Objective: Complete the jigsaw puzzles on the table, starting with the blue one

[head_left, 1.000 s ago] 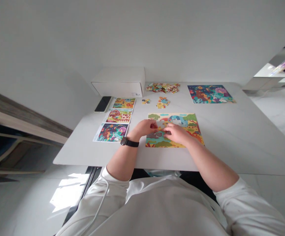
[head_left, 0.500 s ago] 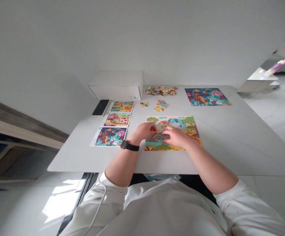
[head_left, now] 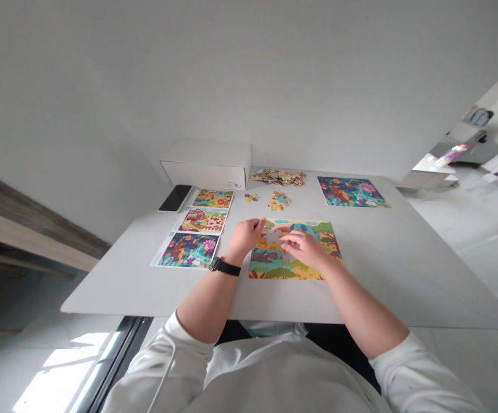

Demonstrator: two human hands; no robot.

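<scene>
A colourful animal jigsaw puzzle [head_left: 313, 265] lies in front of me on the white table [head_left: 403, 269], with a grey unfilled patch near its middle. My left hand [head_left: 247, 232], with a black watch on the wrist, hovers at the puzzle's upper left corner. Its fingers are curled together, and I cannot see what they hold, if anything. My right hand [head_left: 302, 248] rests on the middle of the puzzle, fingers stretched out to the left over the grey patch. Loose pieces [head_left: 279, 200] lie just beyond the puzzle.
A heap of pieces [head_left: 278, 176] and a white box [head_left: 208, 164] stand at the back. A finished dark puzzle [head_left: 351, 191] lies back right. Three picture cards [head_left: 203, 220] and a black phone [head_left: 175, 198] lie on the left. The table edge is close to my body.
My left hand has moved away from the puzzle's middle to its upper left corner. My right hand stays on the puzzle. The camera has tilted, so everything sits lower in view.
</scene>
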